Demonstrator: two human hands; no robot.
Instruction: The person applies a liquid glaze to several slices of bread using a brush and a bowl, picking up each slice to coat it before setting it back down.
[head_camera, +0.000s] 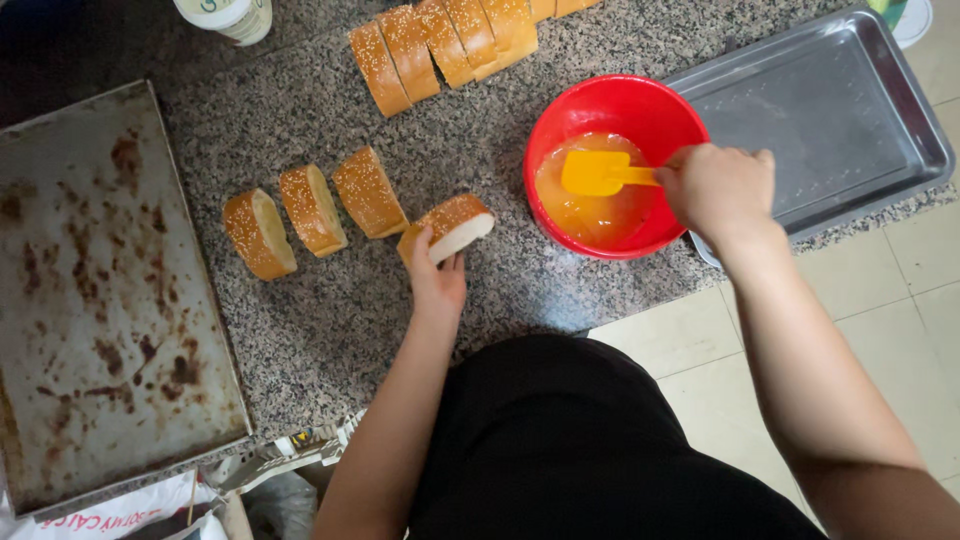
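My left hand (437, 278) grips a slice of sesame bread (452, 226) resting on the speckled granite counter (330, 330). Three more slices (312, 209) stand in a row to its left. My right hand (720, 190) holds the handle of a yellow silicone spatula (595, 172), whose blade sits in orange liquid inside a red bowl (640, 108). A row of several uncut-looking slices (440, 45) lies at the far edge of the counter.
A stained, rusty baking sheet (95, 300) lies at the left. A clean steel tray (830, 110) sits at the right, partly over the counter edge. A white container (228, 17) stands at the top. Tiled floor (900, 300) shows to the right.
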